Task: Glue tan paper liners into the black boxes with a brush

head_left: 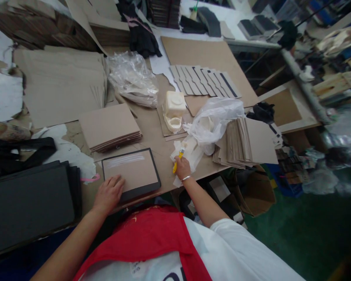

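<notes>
My left hand (110, 192) lies flat, fingers out, on the lower left part of a brown cardboard panel (134, 173) with a black border. Whitish streaks run across the panel's upper part. To the right, my right hand (182, 168) is closed around a yellow-handled brush (179, 159), its metal collar pointing away from me. Under the brush lie pale, stained sheets (195, 156) at the table edge. Beyond them stands a cream plastic container (174, 111) with a round opening at its near end.
A stack of brown boards (109, 127) sits behind the panel, and black sheets (32, 203) are piled at left. Crumpled plastic bags (215, 121) and upright cardboard pieces (257, 140) stand right. Farther back lies a row of grey strips (203, 81). An open carton (259, 191) is on the floor.
</notes>
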Available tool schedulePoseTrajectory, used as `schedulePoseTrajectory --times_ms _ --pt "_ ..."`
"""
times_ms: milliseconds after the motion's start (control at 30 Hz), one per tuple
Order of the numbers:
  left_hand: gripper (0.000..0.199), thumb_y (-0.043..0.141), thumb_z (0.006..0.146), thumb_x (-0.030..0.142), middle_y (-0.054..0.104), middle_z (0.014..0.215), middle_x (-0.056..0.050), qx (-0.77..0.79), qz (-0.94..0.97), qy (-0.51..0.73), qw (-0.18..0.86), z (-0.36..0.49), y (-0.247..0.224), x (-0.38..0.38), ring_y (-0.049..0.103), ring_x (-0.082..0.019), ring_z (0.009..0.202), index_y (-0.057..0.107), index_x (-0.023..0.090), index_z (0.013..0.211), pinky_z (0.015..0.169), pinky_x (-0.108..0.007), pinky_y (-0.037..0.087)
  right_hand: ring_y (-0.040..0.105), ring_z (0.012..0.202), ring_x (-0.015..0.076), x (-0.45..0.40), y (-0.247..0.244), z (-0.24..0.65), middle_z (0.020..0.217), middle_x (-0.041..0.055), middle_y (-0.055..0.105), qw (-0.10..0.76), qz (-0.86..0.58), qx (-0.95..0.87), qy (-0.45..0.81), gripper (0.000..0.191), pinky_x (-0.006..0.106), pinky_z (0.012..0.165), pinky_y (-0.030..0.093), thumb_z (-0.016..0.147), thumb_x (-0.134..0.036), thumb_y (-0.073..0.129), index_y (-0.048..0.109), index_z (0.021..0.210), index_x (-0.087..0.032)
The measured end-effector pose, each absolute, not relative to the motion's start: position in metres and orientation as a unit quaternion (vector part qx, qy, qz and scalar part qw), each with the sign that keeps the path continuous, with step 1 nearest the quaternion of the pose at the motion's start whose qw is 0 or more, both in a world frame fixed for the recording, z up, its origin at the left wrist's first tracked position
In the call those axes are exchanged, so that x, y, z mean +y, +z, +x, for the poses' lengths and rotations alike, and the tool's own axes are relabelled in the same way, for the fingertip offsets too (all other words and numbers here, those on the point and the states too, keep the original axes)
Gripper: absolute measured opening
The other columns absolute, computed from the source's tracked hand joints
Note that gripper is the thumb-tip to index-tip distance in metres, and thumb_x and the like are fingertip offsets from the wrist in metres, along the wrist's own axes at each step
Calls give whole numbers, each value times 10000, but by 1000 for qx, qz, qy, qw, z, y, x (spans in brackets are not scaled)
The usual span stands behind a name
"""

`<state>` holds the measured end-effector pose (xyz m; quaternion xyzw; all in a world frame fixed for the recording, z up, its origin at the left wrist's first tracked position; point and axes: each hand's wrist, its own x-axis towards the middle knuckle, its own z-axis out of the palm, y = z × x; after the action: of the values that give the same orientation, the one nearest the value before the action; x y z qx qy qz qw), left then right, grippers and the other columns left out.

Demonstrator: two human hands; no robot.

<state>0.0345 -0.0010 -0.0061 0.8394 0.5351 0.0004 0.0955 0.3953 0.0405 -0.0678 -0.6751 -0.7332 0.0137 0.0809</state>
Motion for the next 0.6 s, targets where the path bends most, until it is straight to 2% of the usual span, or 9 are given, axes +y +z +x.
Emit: schedulePoseTrajectory --times_ms 100,233,433,600 --pt "307 427 864 248 586 1221 -101 542 833 3 109 36 -5 -1 524 -251 1076 637 197 1082 920 -384 436 463 754 208 46 -78 395 747 87 554 91 -680 -728 -2 230 304 693 372 884 -211 440 594 1034 -132" --pt "315 422 865 249 584 1223 -110 548 827 6 123 35 -6 -2 520 -257 1087 639 182 1083 935 -401 431 435 757 205 48 -81 398 762 90 531 99 -673 -733 1 250 299 688 362 898 -216 408 587 1046 -121" --pt "315 426 859 243 579 1241 -109 556 820 15 134 36 -5 -3 527 -259 1097 642 182 1078 951 -415 434 445 728 189 51 -80 399 739 75 532 82 -683 -725 30 270 287 678 361 874 -133 396 595 1057 -139" --pt "316 453 847 260 567 1262 -118 555 813 13 175 33 -6 -1 519 -257 1147 627 172 1096 999 -411 407 503 737 180 52 -74 394 744 63 577 138 -703 -694 73 242 283 700 401 901 -228 410 595 1036 -150"
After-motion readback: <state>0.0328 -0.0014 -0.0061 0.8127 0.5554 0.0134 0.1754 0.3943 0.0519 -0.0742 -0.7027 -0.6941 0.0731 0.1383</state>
